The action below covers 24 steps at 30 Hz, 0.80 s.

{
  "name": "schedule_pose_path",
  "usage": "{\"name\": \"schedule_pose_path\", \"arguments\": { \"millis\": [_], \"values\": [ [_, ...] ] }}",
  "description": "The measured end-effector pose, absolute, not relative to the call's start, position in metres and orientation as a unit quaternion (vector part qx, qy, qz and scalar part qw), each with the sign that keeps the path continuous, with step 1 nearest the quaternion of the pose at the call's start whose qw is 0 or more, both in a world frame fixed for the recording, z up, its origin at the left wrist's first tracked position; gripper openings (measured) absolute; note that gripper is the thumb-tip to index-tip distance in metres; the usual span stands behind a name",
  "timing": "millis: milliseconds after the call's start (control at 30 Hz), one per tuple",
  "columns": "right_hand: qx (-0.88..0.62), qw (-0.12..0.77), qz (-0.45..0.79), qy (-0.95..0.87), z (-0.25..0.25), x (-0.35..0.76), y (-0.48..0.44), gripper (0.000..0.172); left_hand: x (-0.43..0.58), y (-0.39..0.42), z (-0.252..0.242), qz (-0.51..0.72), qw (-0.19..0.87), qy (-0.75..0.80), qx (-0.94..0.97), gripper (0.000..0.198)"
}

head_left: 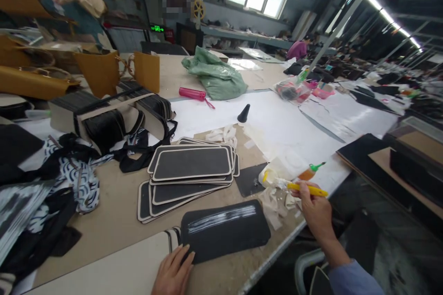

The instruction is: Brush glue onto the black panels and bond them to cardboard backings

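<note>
My left hand (172,271) rests flat on the table, its fingertips pressing the near left corner of a black rounded panel (224,229) streaked with wet white glue. My right hand (315,209) grips a yellow-handled brush (297,186), whose bristle end lies over a crumpled white paper (282,166) beside a small orange glue bottle with a green tip (309,171). Just beyond the panel sits a fanned stack of black panels with pale edges (188,173).
Black strapped bundles (110,117), patterned fabric (74,173) and tan bags (100,71) fill the left. A black cone (244,113), a pink tube (192,94) and a green plastic bag (214,73) lie farther back. Black boards (370,156) stand at the right, past the table edge. Other workers sit far right.
</note>
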State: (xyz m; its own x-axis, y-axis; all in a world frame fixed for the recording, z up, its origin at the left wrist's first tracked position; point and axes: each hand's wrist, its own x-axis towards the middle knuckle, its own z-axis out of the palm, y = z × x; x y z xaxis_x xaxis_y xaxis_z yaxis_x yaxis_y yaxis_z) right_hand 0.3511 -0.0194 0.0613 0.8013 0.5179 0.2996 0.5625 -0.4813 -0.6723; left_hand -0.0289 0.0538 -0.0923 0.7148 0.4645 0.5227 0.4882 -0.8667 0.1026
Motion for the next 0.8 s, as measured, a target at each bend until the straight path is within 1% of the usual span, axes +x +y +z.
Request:
{"name": "schedule_pose_path", "arguments": {
  "millis": [133, 267, 367, 467, 533, 600, 700, 733, 800],
  "values": [
    [-0.844, 0.326, -0.070, -0.421, 0.029, 0.383, 0.015, 0.049, -0.026, 0.050, -0.099, -0.267, 0.042, -0.272, -0.924, 0.025],
    [-0.827, 0.290, -0.047, -0.480, 0.004, 0.398, 0.038, 0.048, -0.021, 0.045, -0.094, -0.250, 0.026, -0.297, -0.921, 0.025],
    [-0.812, 0.263, -0.021, -0.521, 0.002, 0.403, 0.041, 0.045, -0.016, 0.042, -0.085, -0.266, 0.014, -0.312, -0.912, 0.026],
    [-0.783, 0.240, 0.021, -0.573, 0.010, 0.402, 0.037, 0.036, -0.012, 0.039, -0.078, -0.286, 0.000, -0.333, -0.898, 0.028],
    [-0.755, 0.207, 0.058, -0.620, 0.015, 0.398, 0.032, 0.032, -0.010, 0.038, -0.076, -0.280, -0.016, -0.347, -0.895, 0.027],
    [-0.736, 0.179, 0.067, -0.650, 0.017, 0.395, 0.027, 0.032, -0.011, 0.037, -0.074, -0.270, -0.031, -0.350, -0.896, 0.025],
    [-0.771, 0.201, 0.009, -0.605, 0.020, 0.401, 0.019, 0.042, -0.013, 0.040, -0.074, -0.258, -0.050, -0.339, -0.903, 0.024],
    [-0.803, 0.211, -0.009, -0.557, 0.021, 0.406, 0.016, 0.046, -0.014, 0.041, -0.073, -0.254, -0.056, -0.335, -0.905, 0.023],
    [-0.878, 0.204, -0.021, -0.432, 0.029, 0.415, 0.007, 0.049, -0.016, 0.042, -0.072, -0.247, -0.067, -0.329, -0.909, 0.022]
  ]
}}
